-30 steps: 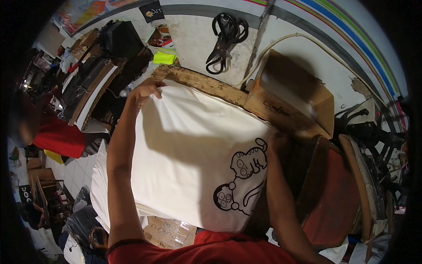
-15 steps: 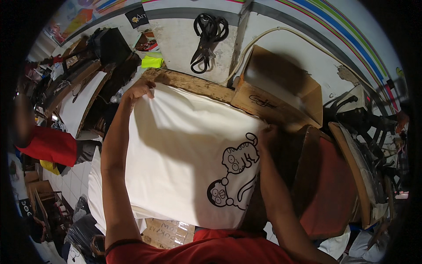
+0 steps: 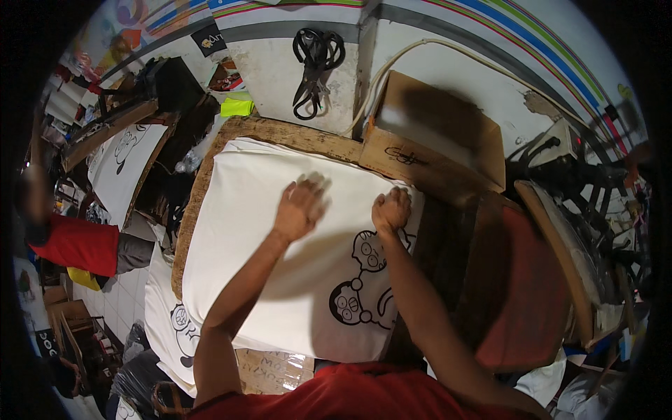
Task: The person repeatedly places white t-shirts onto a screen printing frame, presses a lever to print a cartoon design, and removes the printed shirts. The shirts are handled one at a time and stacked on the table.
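Note:
A white cloth (image 3: 259, 280) printed with black cartoon figures (image 3: 350, 304) lies spread over a wooden board (image 3: 183, 259), its folds layered at the far left corner. Above the middle of its far half is my left hand (image 3: 301, 208), smeared by motion, its fingers apart and holding nothing. My right hand (image 3: 393, 209) rests on the cloth near its far right corner, fingers slightly bent and not gripping. That wrist covers part of the upper printed figure.
An open cardboard box (image 3: 434, 157) stands behind the board's far right. Black scissors (image 3: 316, 73) hang on the wall. A red panel (image 3: 525, 287) lies to the right. Another printed white cloth (image 3: 171, 325) hangs at the left, where a person in a red shirt (image 3: 80, 245) stands.
My left hand has let go of the cloth's far left corner and moved right over its middle. My right hand has shifted slightly left from the edge. The cloth now lies flatter.

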Demonstrator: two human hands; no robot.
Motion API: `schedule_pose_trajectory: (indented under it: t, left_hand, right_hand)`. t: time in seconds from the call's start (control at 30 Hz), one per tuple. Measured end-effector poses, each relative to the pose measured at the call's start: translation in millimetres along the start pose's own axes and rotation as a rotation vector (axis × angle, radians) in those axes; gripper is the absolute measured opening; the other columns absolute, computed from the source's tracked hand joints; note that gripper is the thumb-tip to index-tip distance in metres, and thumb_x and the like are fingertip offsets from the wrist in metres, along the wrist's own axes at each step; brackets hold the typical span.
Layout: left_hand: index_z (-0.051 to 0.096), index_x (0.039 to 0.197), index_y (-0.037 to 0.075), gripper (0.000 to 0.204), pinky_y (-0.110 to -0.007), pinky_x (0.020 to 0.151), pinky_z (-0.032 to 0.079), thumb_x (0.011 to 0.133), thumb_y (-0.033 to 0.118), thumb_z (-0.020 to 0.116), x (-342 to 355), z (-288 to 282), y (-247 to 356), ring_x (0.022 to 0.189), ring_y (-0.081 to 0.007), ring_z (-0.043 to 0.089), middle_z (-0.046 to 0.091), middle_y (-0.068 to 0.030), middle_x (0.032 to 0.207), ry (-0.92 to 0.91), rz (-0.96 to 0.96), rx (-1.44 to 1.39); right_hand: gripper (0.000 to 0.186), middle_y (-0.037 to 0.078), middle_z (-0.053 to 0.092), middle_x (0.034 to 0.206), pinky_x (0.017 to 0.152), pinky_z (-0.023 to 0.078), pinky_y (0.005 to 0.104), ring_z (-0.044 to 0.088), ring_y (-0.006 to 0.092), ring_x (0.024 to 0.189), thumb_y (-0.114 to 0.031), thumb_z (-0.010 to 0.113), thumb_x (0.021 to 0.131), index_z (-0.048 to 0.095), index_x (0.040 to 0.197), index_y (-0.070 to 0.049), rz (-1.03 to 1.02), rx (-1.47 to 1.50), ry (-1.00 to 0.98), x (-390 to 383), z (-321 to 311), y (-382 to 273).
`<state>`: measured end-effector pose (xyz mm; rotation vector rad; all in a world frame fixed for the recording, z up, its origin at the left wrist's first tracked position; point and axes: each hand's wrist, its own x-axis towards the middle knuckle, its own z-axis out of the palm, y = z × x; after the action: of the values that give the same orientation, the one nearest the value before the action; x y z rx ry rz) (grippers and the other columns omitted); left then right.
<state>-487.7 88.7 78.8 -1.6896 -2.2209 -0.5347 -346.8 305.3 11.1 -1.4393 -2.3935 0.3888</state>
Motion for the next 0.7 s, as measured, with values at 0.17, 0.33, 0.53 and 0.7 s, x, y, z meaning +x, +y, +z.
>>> schedule_pose_trajectory:
  t: [0.17,0.33,0.53,0.7]
  left_hand:
    - [0.028,0.145,0.01,0.068,-0.052,0.113,0.01,0.09,0.046,0.047,1.6,7.9,1.9,0.142,-0.03,0.012,0.019,-0.0128,0.153,-0.377,-0.562,0.269]
    - [0.022,0.146,0.003,0.075,-0.055,0.112,0.01,0.089,0.043,0.05,-50.9,32.1,114.3,0.142,-0.0317,0.013,0.016,-0.0158,0.153,-0.149,-0.184,0.012]
    - [0.019,0.145,-0.003,0.088,-0.054,0.112,-0.002,0.087,0.057,0.047,-134.5,30.8,236.7,0.143,-0.0313,0.008,0.015,-0.0179,0.153,-0.349,-0.231,-0.02]
    - [0.021,0.144,-0.003,0.089,-0.053,0.112,0.002,0.087,0.06,0.046,-183.6,-4.8,304.5,0.143,-0.0299,0.008,0.014,-0.0182,0.153,-0.571,-0.304,0.005]
  right_hand:
    - [0.045,0.019,0.052,0.124,0.097,0.04,0.0412,0.048,0.0301,0.118,-0.028,0.059,0.082,0.054,0.119,-0.003,-0.072,0.051,-0.431,10.9,-42.2,-46.8]
    - [0.06,0.026,0.054,0.121,0.1,0.038,0.0419,0.051,0.039,0.114,-0.023,0.069,0.074,0.049,0.123,0.004,-0.434,0.742,-0.457,-131.7,-140.6,-70.1]
    - [0.05,0.015,0.065,0.104,0.086,0.047,0.0313,0.061,0.0206,0.096,-0.028,0.067,0.081,0.055,0.122,-0.001,-1.023,0.81,-1.276,-279.3,-277.6,50.9]
    - [0.043,0.014,0.064,0.111,0.091,0.047,0.0323,0.06,0.0206,0.106,-0.023,0.064,0.087,0.054,0.123,-0.001,-0.342,0.84,-0.955,-325.9,-356.4,205.0]
